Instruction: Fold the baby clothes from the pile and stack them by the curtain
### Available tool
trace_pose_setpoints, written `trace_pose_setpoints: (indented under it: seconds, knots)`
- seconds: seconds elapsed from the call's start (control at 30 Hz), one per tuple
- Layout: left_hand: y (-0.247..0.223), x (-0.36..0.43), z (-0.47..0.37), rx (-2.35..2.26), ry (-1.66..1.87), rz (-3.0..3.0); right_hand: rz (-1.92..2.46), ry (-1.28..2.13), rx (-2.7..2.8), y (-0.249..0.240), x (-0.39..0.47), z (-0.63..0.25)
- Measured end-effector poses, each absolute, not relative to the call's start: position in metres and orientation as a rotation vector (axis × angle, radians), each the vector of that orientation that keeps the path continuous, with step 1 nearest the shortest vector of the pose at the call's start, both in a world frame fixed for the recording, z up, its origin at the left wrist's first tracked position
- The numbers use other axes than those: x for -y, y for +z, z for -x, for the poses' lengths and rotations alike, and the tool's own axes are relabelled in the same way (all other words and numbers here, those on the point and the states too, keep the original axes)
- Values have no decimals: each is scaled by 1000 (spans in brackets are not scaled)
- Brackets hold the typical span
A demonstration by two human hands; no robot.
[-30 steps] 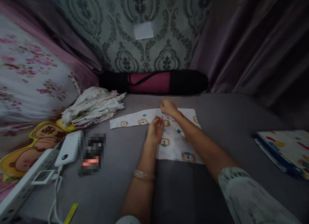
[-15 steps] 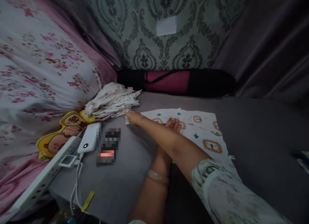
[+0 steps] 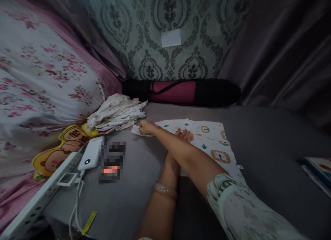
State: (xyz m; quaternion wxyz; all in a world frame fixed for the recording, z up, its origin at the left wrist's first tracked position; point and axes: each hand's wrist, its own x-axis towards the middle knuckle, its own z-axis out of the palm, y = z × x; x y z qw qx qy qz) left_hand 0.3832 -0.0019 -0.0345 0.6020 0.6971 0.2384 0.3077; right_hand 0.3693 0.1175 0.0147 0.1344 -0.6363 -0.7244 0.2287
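A white garment [image 3: 216, 143] printed with lion faces and green leaves lies spread on the grey bed, a small tag at its right edge. My right arm crosses over the left one. At the far left of the garment, my right hand [image 3: 147, 127] is closed on its sleeve [image 3: 136, 130], whose end sticks out past the fingers. My left hand [image 3: 184, 133], with a pale bangle [image 3: 165, 190] on its wrist, rests palm down on the garment near the sleeve's base, fingers stretched out. The right forearm hides part of the left hand and the cloth.
Crumpled pale clothes [image 3: 116, 112] are piled at back left. Nearer lie a yellow cartoon cushion [image 3: 55, 153], a white power bank [image 3: 91, 153], a blurred dark object [image 3: 111, 162], cables and a power strip [image 3: 38, 198]. A black-and-maroon long bag [image 3: 173, 91] lines the wall; books [image 3: 319, 169] lie right.
The view has shifted slightly to the right. My right hand has drawn back a little from the sleeve's end and its fingers are now curled into a fist. My left hand stays on the garment.
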Motion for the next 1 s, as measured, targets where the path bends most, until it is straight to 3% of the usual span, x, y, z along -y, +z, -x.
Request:
trace_pose_setpoints:
  seconds: [0.2,0.4,0.47,0.73,1.0]
  knots:
    - [-25,3,-395,-665,539,-1636,1677,1007,1549,34,-114,-384]
    - [-20,8,-410,-627,654,-383,1359,1239,1120,84,-72,-470]
    - [-20,9,-409,-600,639,-228,1296,1211,1061,94,-51,-501]
    - [-18,13,-408,-632,596,-291,1277,1200,925,89,20,-594]
    - [-14,16,-410,-695,588,-326,1630,1022,880,51,63,-647]
